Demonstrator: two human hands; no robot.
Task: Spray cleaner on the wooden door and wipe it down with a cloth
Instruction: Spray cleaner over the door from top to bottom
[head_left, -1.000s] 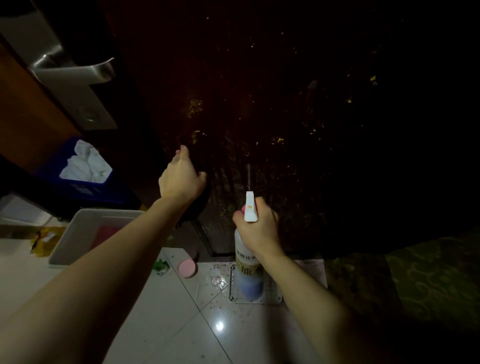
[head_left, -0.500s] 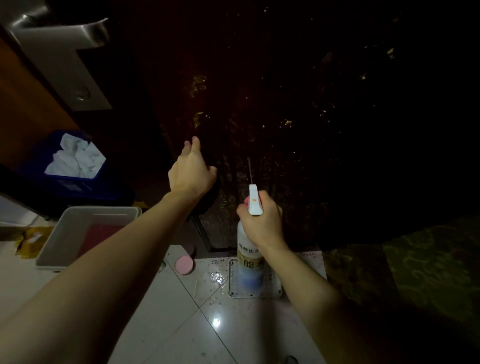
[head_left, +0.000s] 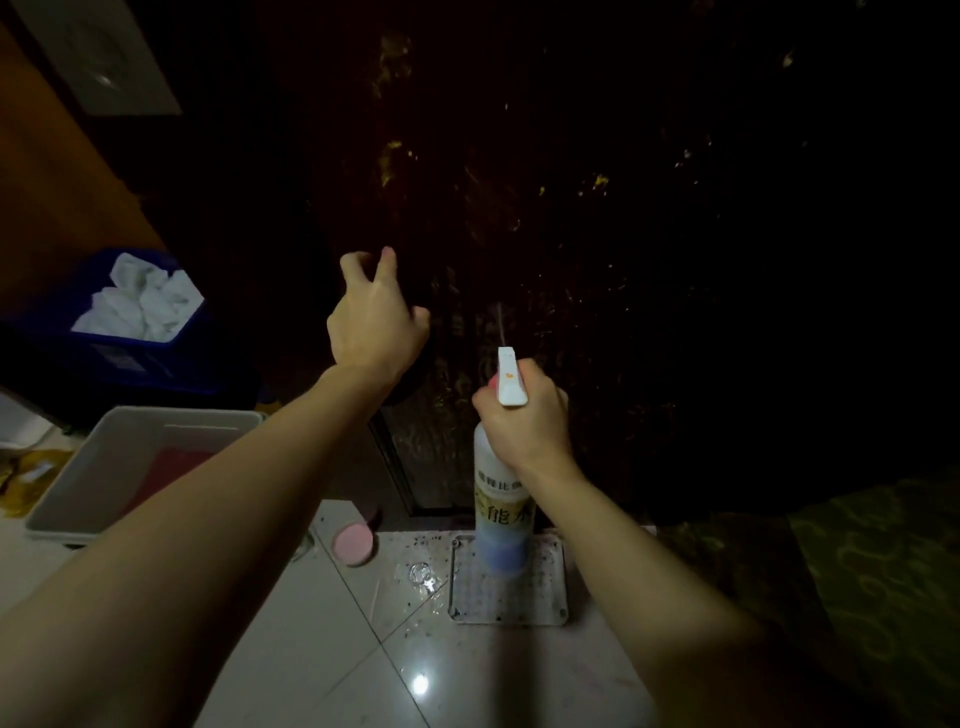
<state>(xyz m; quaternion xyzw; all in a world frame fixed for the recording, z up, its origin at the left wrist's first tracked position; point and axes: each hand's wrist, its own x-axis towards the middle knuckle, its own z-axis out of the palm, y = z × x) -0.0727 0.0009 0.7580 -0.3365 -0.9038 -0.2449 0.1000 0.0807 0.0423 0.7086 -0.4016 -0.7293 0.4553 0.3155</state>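
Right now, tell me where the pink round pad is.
In the head view, the pink round pad lies on the white floor tiles at the door's foot, between the grey tub and the spray bottle.

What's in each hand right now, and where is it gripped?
The right hand grips the spray bottle at its neck, under the trigger head. The left hand seems to clutch something dark against the door; too dark to tell.

Home doorway, wooden door (head_left: 571, 208), tiled floor (head_left: 363, 649)
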